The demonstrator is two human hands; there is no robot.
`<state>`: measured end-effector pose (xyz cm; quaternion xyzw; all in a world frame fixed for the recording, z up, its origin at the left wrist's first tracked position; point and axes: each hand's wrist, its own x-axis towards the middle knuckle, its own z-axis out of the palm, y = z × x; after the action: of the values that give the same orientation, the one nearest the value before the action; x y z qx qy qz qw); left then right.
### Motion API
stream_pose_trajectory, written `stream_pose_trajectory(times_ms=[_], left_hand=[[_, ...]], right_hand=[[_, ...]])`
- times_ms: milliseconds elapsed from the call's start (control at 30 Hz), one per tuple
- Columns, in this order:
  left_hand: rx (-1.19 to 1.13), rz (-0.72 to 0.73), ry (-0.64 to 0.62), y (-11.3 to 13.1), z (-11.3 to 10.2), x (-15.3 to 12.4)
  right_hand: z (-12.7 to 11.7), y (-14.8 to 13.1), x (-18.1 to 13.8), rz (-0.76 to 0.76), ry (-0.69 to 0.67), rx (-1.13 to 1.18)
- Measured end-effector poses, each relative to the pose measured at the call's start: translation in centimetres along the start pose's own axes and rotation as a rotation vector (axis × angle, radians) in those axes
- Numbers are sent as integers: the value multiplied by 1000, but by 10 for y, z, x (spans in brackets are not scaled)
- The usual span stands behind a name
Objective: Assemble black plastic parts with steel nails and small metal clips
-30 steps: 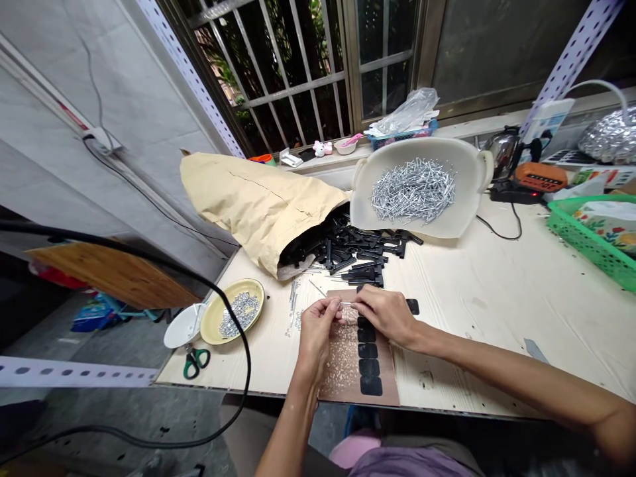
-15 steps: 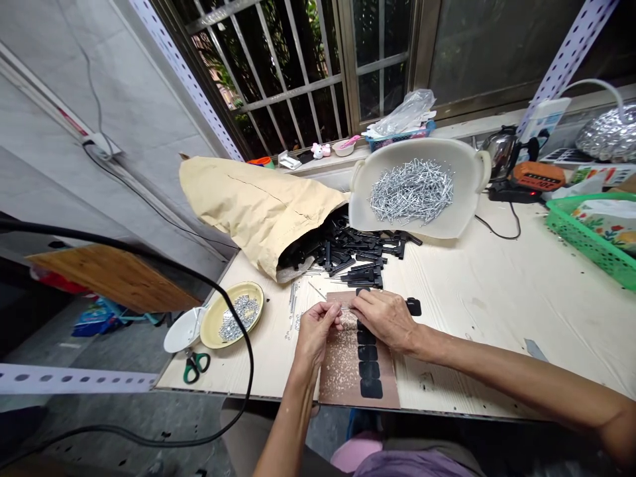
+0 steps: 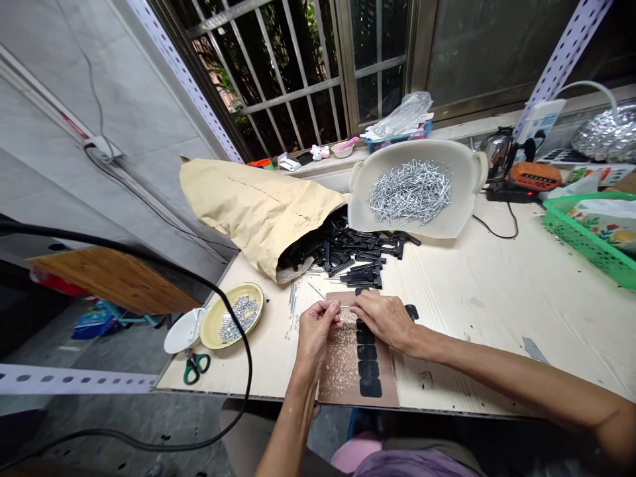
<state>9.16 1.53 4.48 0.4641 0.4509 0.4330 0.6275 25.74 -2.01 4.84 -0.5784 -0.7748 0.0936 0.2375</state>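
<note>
My left hand (image 3: 315, 327) and my right hand (image 3: 381, 316) meet over a brown board (image 3: 342, 371) at the table's front edge. Between their pinched fingertips runs a thin metal pin (image 3: 344, 306). The right hand also covers a black plastic piece (image 3: 411, 311), whose end sticks out beside it. Several black pads (image 3: 368, 361) lie in a row on the board below the right hand. Just behind the hands is a heap of black plastic parts (image 3: 355, 255) spilling from a tan paper sack (image 3: 251, 202).
A white basin (image 3: 467, 179) holds a pile of metal pins. A yellow dish (image 3: 211, 324) of small silver parts, a white dish (image 3: 181, 329) and green scissors (image 3: 195, 364) sit left. Loose pins (image 3: 293, 298) lie by the board. A green basket (image 3: 586, 242) stands right. A black cable (image 3: 238, 331) arcs at left.
Both hands stay pinched together on the pin over the board; they have shifted only slightly. The view has drifted a little.
</note>
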Motion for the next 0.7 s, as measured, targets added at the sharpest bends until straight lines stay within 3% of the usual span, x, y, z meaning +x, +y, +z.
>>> stream_pose_trajectory(times_ms=[367,567,700], left_hand=[[11,-7,7,-3,-1,1],[-39,-47,19,-6,-1,2],[-164,-133,-25,-6,-3,2]], right_hand=[[5,4,1,26,6,89],[10,5,-1,-78,124,-108],[8,5,0,-66,110,-49]])
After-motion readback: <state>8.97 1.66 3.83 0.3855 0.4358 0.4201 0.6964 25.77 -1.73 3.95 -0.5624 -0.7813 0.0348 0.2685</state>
